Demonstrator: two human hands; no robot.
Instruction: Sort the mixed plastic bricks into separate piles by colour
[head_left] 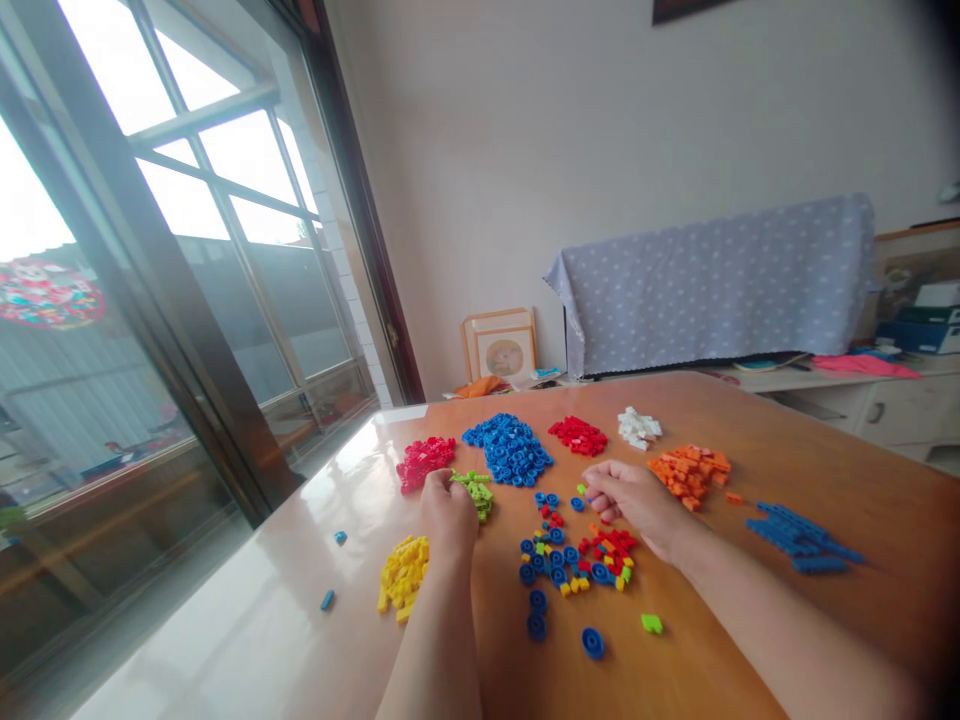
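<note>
My left hand (pixel 448 512) is closed at the edge of a pile of light green building bricks (pixel 478 495); whatever its fingers hold, if anything, is hidden. Pinched at the fingertips of my right hand (pixel 626 500) is a small light green brick (pixel 582 489). Below that hand lies a mixed scatter of red bricks (pixel 615 543), yellow bricks (pixel 576 586) and round blue pieces (pixel 556 559). A heap of yellow bricks (pixel 405 572) sits beside my left forearm. One loose green brick (pixel 652 624) rests nearer to me, by a round blue piece (pixel 592 642).
Sorted heaps stand farther back on the brown table (pixel 697 400): pinkish-red (pixel 425 463), blue (pixel 514 450), red (pixel 578 436) and white (pixel 639 427). Orange bricks (pixel 688 474) and long blue pieces (pixel 799 535) lie at the right. Two small blue pieces lie left. A glass door (pixel 217 400) borders the left.
</note>
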